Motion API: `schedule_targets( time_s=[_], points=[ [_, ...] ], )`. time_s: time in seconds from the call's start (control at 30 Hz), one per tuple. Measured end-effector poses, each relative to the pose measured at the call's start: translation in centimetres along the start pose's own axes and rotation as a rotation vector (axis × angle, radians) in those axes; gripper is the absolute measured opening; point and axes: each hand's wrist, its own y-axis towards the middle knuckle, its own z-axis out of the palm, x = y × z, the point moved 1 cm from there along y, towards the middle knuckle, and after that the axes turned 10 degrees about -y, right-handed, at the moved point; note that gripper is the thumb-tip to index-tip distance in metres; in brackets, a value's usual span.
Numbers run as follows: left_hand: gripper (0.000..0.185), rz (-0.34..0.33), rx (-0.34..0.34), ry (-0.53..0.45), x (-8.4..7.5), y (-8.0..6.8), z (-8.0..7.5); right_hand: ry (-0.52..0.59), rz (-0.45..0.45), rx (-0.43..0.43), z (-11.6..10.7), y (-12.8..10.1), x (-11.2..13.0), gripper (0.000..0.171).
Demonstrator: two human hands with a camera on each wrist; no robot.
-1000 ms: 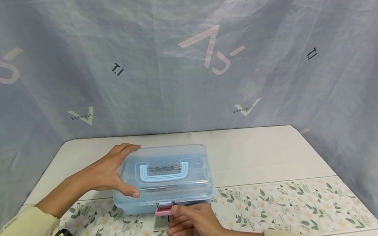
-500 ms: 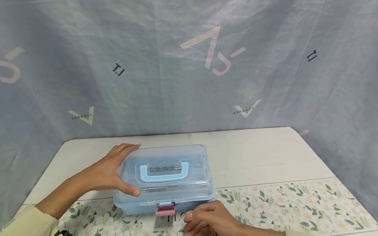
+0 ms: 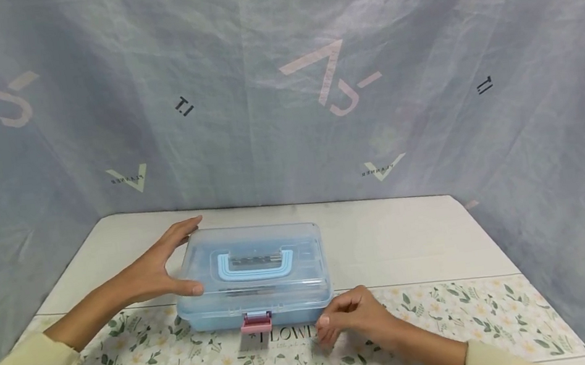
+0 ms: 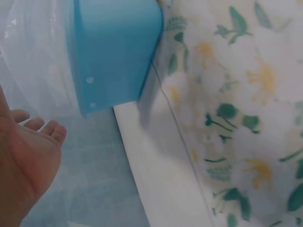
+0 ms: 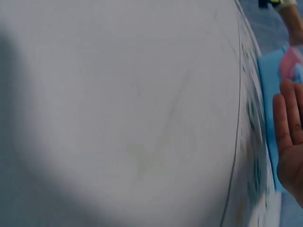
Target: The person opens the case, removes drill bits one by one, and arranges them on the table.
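Box [image 3: 253, 283] sits on the table [image 3: 391, 243], latch [image 3: 256, 323] undone I reckon but lid [image 3: 261, 237] still down, left hand [image 3: 155, 269] spread wide beside it, right hand [image 3: 361, 317] loosely bent up front, both empty.

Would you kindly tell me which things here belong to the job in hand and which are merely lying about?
Part of the job:
- blue box
- pink latch
- left hand
- right hand

Merely surroundings:
- flowered table covering
- grey curtain
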Motion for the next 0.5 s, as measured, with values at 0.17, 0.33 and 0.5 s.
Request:
schedule_targets(
  time_s=[0.17,0.33,0.5],
  points=[
    [0.13,0.035,0.003,-0.087,1.0,-0.8,-0.4,-0.143,-0.054,-0.169,-2.6,-0.3,-0.1,0.025],
    [0.131,0.07,0.015,-0.112,1.8,-1.3,-0.5,-0.295,-0.085,-0.306,-5.1,0.0,0.2,0.024],
    [0.133,0.069,0.007,-0.116,2.0,-1.5,-0.4,-0.422,-0.163,-0.301,-6.7,0.6,0.4,0.051]
  ],
)
